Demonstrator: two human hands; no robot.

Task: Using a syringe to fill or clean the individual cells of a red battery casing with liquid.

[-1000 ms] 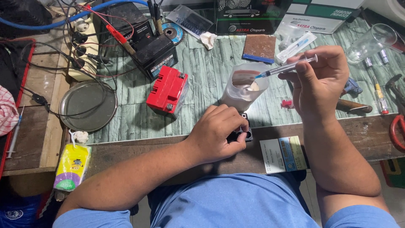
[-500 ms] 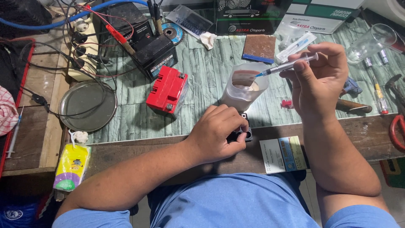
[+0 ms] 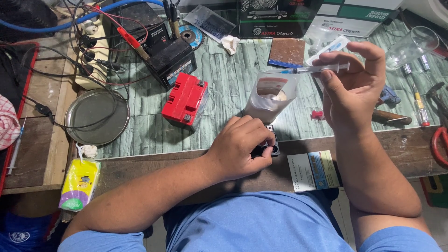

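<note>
Clear plastic catches the light: the right hand (image 3: 352,86) holds a thin syringe (image 3: 317,69) level, pinched between thumb and fingers, its needle end pointing left over an open pouch (image 3: 270,95) standing on the green table (image 3: 224,88). The left hand (image 3: 240,147) is curled tight over a small black part (image 3: 269,145) at the table's near edge, pinning it down. A red battery (image 3: 185,99) lies well to the left, untouched. It looks like the dosing step, syringe readied above the work; the next move would call for lowering the tip steadily to the black part while the other hand keeps it from sliding.
</note>
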